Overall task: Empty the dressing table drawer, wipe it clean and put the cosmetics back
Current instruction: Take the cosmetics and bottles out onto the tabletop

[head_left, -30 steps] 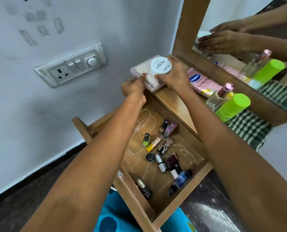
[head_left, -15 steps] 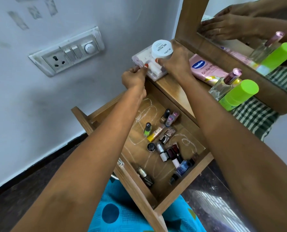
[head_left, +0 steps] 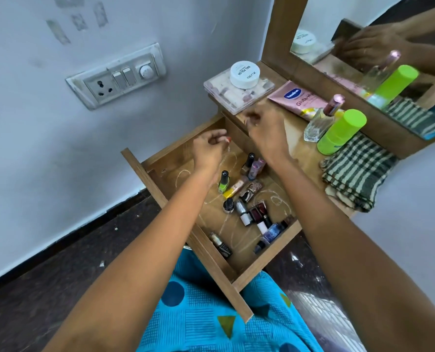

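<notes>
The wooden drawer is pulled out over my lap, and several nail polish bottles lie loose on its streaked bottom. A clear plastic box with a white round jar on top rests on the table's far left corner. My left hand hovers over the drawer's back part, fingers loosely curled, holding nothing. My right hand hangs above the table's front edge, just below the box, fingers loosely bent and empty.
On the dressing table lie a pink lotion tube, a glass perfume bottle, a lime-green bottle and a folded checked cloth. A mirror stands behind. A switch panel is on the left wall.
Both hands have let go of the clear box with the jar, left on the table corner, and drawn back toward the drawer.
</notes>
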Action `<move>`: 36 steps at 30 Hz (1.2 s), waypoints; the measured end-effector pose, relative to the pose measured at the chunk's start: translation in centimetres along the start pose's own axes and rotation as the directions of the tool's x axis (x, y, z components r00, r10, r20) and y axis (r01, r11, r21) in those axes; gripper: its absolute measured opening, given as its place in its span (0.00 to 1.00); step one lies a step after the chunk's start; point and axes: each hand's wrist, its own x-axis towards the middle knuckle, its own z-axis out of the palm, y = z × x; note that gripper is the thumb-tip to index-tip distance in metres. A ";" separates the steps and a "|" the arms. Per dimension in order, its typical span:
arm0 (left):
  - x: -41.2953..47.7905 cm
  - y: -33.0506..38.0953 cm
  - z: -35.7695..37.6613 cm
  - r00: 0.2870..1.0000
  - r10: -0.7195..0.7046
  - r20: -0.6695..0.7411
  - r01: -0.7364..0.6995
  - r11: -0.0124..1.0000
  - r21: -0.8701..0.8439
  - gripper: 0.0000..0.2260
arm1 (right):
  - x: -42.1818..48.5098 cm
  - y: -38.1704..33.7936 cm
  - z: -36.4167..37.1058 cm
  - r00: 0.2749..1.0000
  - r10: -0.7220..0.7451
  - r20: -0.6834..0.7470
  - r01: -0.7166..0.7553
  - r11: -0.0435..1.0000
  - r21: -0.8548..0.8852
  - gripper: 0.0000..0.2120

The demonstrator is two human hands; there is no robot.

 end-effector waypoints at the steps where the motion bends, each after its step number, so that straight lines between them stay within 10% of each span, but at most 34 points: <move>1: -0.6 -0.5 -0.5 0.997 0.051 0.052 -0.055 0.996 0.076 0.12 | -1.0 0.1 0.1 1.000 -0.015 0.008 0.015 1.000 -0.004 0.10; 6: -2.4 -2.4 -2.6 0.944 0.177 0.280 -0.293 0.840 0.456 0.13 | -4.5 1.0 0.7 0.997 -0.012 0.078 0.023 0.990 -0.139 0.11; 18: -2.7 -3.7 -2.8 0.939 0.155 0.306 -0.332 0.641 0.692 0.13 | -6.7 2.7 1.9 0.983 -0.047 0.176 0.136 0.833 -0.536 0.15; 36: -2.7 0.1 -2.3 0.902 0.356 0.246 -0.427 0.638 0.641 0.13 | -5.9 -0.4 0.0 0.998 0.006 0.065 0.003 0.991 -0.135 0.17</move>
